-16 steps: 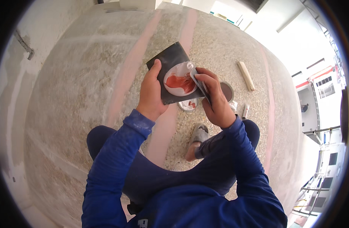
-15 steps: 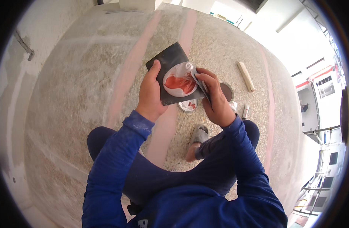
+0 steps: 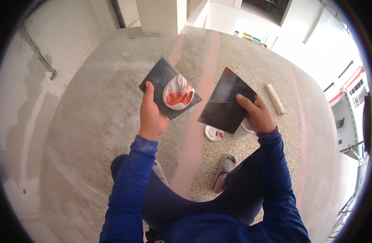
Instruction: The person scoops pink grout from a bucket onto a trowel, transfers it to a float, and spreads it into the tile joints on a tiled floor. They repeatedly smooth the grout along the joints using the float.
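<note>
Grasping a putty-loaded dark plate (image 3: 159, 79) level, left hand (image 3: 151, 115); right hand (image 3: 256, 115) clasps a blade (image 3: 226, 101) pointing up-left.

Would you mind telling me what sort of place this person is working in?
Probably an unfinished building interior under renovation: a bare speckled concrete floor, a patchy plastered wall, a loose wooden offcut, and white-and-red filler on a dark square plate in the left hand.

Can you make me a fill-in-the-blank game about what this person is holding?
1. The left hand holds a dark square plate with a blob of white and ____ paste on it.
2. The right hand holds a second dark plate that carries ____ paste.
3. A wooden stick lies on the ____.

Missing words: red; no; floor
</note>
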`<state>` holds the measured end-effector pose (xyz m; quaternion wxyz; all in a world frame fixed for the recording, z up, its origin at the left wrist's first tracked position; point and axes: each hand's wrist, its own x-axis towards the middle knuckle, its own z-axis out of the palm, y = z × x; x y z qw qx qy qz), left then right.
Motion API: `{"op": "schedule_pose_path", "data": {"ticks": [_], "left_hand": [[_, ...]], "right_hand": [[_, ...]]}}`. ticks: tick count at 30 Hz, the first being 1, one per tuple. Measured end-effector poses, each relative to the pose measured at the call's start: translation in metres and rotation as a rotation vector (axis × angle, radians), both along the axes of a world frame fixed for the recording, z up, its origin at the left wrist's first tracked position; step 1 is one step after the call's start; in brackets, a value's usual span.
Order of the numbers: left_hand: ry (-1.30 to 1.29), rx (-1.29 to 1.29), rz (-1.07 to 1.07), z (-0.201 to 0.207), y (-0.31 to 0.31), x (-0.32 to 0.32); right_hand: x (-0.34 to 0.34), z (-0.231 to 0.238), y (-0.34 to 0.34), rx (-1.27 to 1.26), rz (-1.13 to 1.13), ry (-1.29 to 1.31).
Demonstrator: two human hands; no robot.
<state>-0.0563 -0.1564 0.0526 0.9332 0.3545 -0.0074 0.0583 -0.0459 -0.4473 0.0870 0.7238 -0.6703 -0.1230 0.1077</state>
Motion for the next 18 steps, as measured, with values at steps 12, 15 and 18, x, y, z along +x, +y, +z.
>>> {"op": "schedule_pose_path", "data": {"ticks": [12, 15, 18], "left_hand": [[-0.141, 0.368, 0.006, -0.004, 0.005, -0.014], [-0.112, 0.541, -0.006, -0.005, 0.001, -0.016], [-0.151, 0.758, 0.001, -0.006, -0.005, -0.020]], "right_hand": [[0.007, -0.048, 0.072, 0.130, 0.138, 0.185], [0.010, -0.054, 0.084, 0.228, 0.112, 0.170], [0.021, -0.052, 0.087, 0.299, 0.014, 0.137]]}}
